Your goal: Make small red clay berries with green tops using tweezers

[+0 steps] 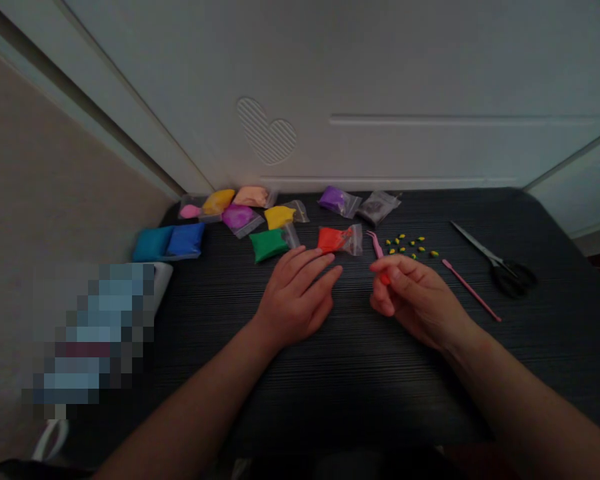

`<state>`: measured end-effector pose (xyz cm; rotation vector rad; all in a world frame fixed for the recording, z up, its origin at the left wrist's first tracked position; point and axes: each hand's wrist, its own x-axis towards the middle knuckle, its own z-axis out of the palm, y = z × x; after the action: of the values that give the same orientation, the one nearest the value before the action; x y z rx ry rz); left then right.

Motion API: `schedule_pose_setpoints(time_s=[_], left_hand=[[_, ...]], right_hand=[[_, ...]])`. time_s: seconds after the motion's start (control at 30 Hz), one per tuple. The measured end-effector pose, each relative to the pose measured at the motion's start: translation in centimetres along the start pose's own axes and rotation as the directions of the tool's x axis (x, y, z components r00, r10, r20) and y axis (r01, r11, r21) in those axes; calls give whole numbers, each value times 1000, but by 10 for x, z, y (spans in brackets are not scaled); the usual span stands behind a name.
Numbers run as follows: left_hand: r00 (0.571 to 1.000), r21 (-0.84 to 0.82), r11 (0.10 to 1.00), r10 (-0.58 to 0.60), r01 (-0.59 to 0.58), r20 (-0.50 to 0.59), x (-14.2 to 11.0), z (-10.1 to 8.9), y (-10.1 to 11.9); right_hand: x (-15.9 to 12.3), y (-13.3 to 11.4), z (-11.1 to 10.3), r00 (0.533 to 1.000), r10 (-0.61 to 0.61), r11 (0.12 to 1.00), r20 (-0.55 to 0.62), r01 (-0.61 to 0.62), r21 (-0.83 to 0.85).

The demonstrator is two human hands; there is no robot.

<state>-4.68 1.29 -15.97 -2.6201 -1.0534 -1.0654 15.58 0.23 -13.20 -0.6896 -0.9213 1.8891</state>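
My right hand (420, 297) pinches a small bit of red clay (385, 279) between thumb and fingers, above the dark table. To its left, my left hand (300, 293) is stretched out, palm down, with its fingers apart. Those fingertips are close to a clear bag of red clay (331, 239); whether they touch it I cannot tell. Just beyond my right fingers lie pink tweezers (378, 247), partly hidden by the hand. Several tiny green-and-yellow pieces (402, 251) are scattered beside them.
Bags of green clay (270, 245), yellow clay (280, 217), purple clay (333, 199) and blue clay (186, 240) lie along the back and left. A pink modelling tool (470, 289) and black-handled scissors (490, 257) rest at right. A white panel (405, 80) rises behind the table (360, 393).
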Motion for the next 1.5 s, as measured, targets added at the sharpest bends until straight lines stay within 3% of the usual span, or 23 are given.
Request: schedule_pose_setpoints(time_s=[0.23, 0.67, 0.97, 1.23, 1.4, 1.5], left_hand=[[999, -51, 998, -33, 33, 0, -1, 2, 1], [998, -87, 995, -57, 58, 5, -1, 3, 0], [999, -97, 994, -45, 45, -4, -2, 4, -3], [998, -102, 993, -55, 56, 12, -2, 4, -4], [998, -100, 993, -57, 58, 13, -2, 5, -4], [998, -97, 994, -57, 58, 11, -2, 5, -4]], right_hand=[[2, 3, -1, 993, -47, 994, -105, 37, -101], [5, 5, -5, 974, -158, 964, -161, 116, -241], [8, 7, -7, 979, -81, 946, -190, 15, -323], [9, 8, -7, 976, -130, 914, -174, 50, -402], [9, 8, -8, 973, -127, 845, -192, 4, -535], [9, 8, -8, 975, -115, 851, -191, -2, -525]])
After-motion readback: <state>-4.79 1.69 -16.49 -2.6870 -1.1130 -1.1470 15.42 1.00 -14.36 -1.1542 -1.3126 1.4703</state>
